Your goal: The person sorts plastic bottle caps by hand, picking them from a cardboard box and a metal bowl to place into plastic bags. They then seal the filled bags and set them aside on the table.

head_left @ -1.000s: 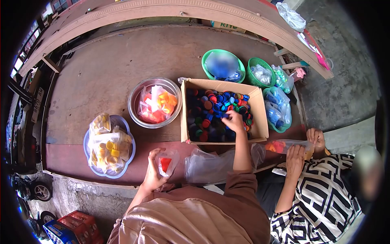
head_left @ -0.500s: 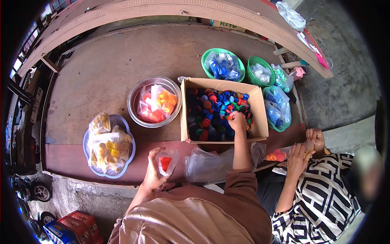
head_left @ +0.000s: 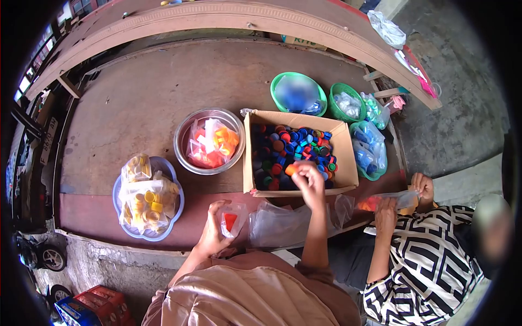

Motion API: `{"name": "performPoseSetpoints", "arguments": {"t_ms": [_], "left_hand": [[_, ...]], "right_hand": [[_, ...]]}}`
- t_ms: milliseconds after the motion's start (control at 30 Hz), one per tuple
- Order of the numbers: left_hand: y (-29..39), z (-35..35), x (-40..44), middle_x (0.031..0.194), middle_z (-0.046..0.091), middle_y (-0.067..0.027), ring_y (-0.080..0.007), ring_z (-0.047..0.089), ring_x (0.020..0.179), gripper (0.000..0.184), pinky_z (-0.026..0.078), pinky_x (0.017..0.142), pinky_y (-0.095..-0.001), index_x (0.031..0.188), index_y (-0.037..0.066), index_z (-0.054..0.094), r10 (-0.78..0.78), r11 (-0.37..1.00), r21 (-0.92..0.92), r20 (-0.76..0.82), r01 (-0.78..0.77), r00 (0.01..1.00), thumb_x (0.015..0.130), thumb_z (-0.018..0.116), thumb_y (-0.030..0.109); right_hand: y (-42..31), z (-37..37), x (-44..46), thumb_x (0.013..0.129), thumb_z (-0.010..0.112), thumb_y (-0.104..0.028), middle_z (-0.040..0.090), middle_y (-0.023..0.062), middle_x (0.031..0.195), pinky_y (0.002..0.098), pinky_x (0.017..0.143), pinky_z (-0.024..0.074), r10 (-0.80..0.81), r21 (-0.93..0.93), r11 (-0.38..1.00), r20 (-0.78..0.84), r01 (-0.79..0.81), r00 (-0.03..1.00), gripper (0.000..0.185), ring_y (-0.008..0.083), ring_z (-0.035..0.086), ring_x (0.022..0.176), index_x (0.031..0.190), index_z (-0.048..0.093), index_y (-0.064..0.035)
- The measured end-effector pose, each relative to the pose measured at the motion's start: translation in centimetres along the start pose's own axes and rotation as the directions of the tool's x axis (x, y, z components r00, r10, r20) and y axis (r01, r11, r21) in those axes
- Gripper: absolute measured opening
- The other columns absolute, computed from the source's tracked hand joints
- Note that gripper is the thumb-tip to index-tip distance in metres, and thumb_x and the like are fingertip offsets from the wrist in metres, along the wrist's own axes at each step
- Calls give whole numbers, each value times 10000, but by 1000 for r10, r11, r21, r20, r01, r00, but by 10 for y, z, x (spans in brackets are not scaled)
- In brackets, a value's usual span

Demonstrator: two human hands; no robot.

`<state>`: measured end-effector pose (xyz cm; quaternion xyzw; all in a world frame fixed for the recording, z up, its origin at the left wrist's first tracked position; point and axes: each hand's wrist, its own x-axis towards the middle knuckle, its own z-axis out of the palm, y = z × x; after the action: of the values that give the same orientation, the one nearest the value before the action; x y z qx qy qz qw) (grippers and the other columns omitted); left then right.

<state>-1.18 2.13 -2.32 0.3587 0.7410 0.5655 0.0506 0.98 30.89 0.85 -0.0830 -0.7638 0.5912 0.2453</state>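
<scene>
My right hand pinches an orange bottle cap above the near part of the cardboard box. Inside that box lie many loose bottle caps in blue, red, green and black. My left hand is closed around a small clear plastic bag with something red in it, over the table's front edge. Between my forearms, flat clear plastic bags are spread in front of the box.
Left of the box stand a metal bowl and a lavender tray, both with bagged caps. Green baskets with filled bags stand at the right. Beside me a person's hands hold a bag of red-orange caps. A wooden rail crosses the far side.
My right hand has lifted out of the pile of caps, toward me and to the left, with an orange cap. The neighbour's left hand has shifted along their bag.
</scene>
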Motion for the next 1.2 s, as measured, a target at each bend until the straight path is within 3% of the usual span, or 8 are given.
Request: {"name": "performPoseSetpoints", "arguments": {"t_ms": [33, 267, 533, 733, 767, 967, 1100, 1200], "left_hand": [[1, -1, 1, 1195, 370, -201, -310, 421, 1115, 782, 370, 929, -415, 1256, 22, 214, 0, 1000, 11, 10, 0, 1000, 659, 720, 37], [12, -6, 13, 1176, 406, -235, -361, 455, 1071, 712, 401, 896, -430, 1243, 17, 247, 95, 994, -39, -67, -98, 993, 687, 692, 35], [12, -15, 11, 1178, 392, -216, -307, 454, 1094, 785, 417, 897, -412, 1256, 17, 214, 207, 978, 16, -173, -207, 963, 663, 728, 5], [23, -21, 19, 1162, 458, -221, -363, 502, 1016, 823, 427, 856, -444, 1275, 5, 208, 396, 918, 47, -108, -393, 912, 643, 736, 19], [24, -23, 21, 1158, 467, -216, -364, 502, 1021, 830, 425, 860, -445, 1279, 7, 208, 430, 903, 49, -98, -428, 897, 641, 739, 20], [7, -28, 32, 1222, 426, -233, -382, 457, 1110, 946, 375, 936, -485, 1331, 62, 191, 616, 785, 21, -125, -619, 778, 614, 804, 140], [-6, -37, 32, 1411, 119, -251, -384, 146, 1329, 1107, 97, 1065, -517, 1389, 101, -1, 370, 909, -131, -179, -395, 912, 665, 628, 654], [-23, -35, 17, 1424, 157, -188, -329, 193, 1322, 904, 180, 1050, -501, 1374, 67, 51, -8, 920, -369, -361, -135, 932, 795, 444, 640]], "right_hand": [[-29, 15, -8, 718, 675, -47, 584, 82, 989, 299, 796, 425, -168, -68, 982, 97, 175, 981, 114, 190, 550, 949, 803, 600, -44], [-76, 86, -45, 684, 723, -136, 516, 112, 1055, 378, 894, 393, -231, -231, 898, 478, 375, 847, 156, 281, 491, 1025, 784, 626, -66], [-75, 89, -54, 707, 716, -73, 497, 124, 1110, 354, 881, 416, -154, -120, 969, 401, 218, 903, 171, 259, 501, 1041, 841, 613, -50], [-89, 91, -62, 804, 648, -158, 441, 147, 1253, 377, 930, 387, -157, -238, 922, 494, 306, 855, 220, 288, 474, 1114, 1012, 637, -89], [-89, 89, -62, 828, 622, -195, 427, 170, 1271, 397, 970, 349, -24, -161, 979, 526, 127, 850, 255, 328, 407, 1202, 1058, 622, -85], [-115, 84, -53, 781, 640, -61, 616, 113, 934, 283, 657, 492, -11, -193, 971, 552, 141, 834, 212, 190, 614, 785, 985, 622, -3], [-127, 80, -47, 761, 575, 57, 606, 91, 840, 226, 605, 477, -264, -118, 951, 176, 287, 948, 209, 133, 596, 752, 959, 628, 20], [-120, 90, -40, 751, 581, 51, 623, 119, 845, 292, 684, 487, -493, -182, 846, 89, 501, 866, 179, 187, 612, 767, 921, 632, 26]]}}
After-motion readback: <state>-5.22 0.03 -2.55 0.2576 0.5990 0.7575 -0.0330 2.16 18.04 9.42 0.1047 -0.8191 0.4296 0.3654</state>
